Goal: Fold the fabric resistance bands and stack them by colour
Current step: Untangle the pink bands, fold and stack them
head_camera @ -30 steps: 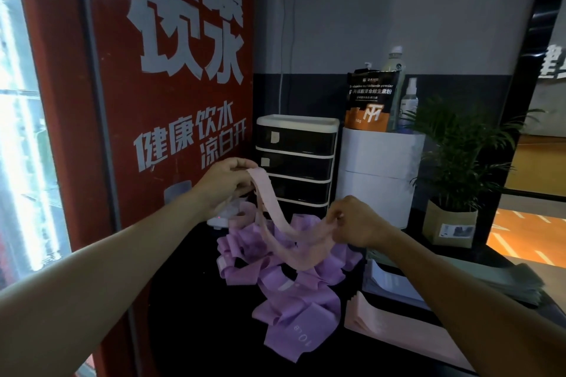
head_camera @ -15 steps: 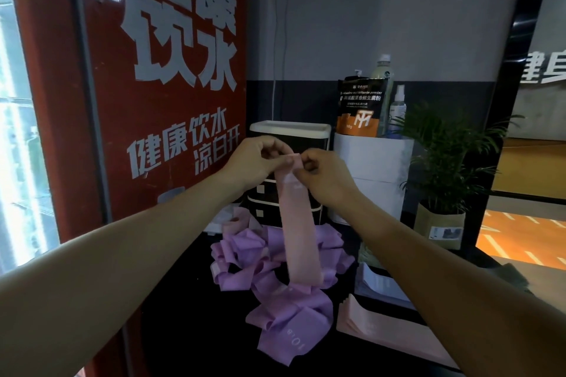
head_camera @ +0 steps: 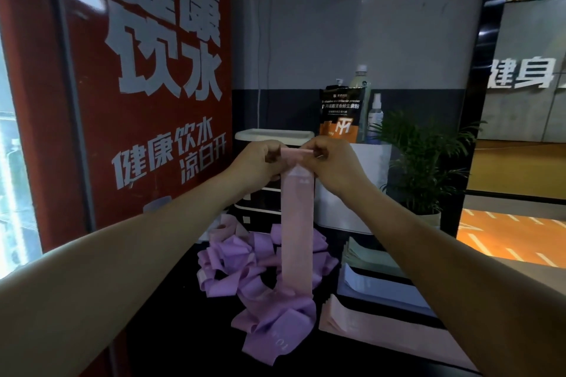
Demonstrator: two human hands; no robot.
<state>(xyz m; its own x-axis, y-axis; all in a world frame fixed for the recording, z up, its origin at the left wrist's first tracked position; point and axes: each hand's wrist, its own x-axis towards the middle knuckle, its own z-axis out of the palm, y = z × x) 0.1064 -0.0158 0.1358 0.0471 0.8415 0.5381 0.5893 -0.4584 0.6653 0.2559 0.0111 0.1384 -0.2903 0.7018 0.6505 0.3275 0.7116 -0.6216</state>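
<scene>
Both hands are raised at the centre of the view, side by side, each with a pinching grip on the top edge of 1 pink band [head_camera: 297,223]. The left hand [head_camera: 257,164] pinches the band's upper left corner with curled fingers, and the right hand [head_camera: 332,162] pinches the upper right corner the same way. The short stretch of band between the 2 hands runs level, and the rest hangs straight down as a flat doubled strip toward 6 o'clock, its lower end reaching the heap below.

That heap is a loose tangle of purple bands [head_camera: 263,278] lying on the dark bench [head_camera: 171,330], directly under the hands. A few pale pink loops [head_camera: 225,228] show at the heap's 10 o'clock edge.

At 3 o'clock from the heap lie folded stacks: a pink stack [head_camera: 382,329] nearest the viewer, a pale blue stack [head_camera: 379,288] behind it toward 12 o'clock, and a pale green stack [head_camera: 367,254] behind that.

At 12 o'clock from the hands stands a drawer unit [head_camera: 272,135] with a white top. Just beside it at 3 o'clock is a white box [head_camera: 367,180] carrying a black and orange pouch [head_camera: 340,113], a tall bottle [head_camera: 361,82] and a spray bottle [head_camera: 376,113]. A potted plant [head_camera: 422,159] stands further toward 3 o'clock. A red panel [head_camera: 147,70] with white lettering fills the 9 o'clock side.
</scene>
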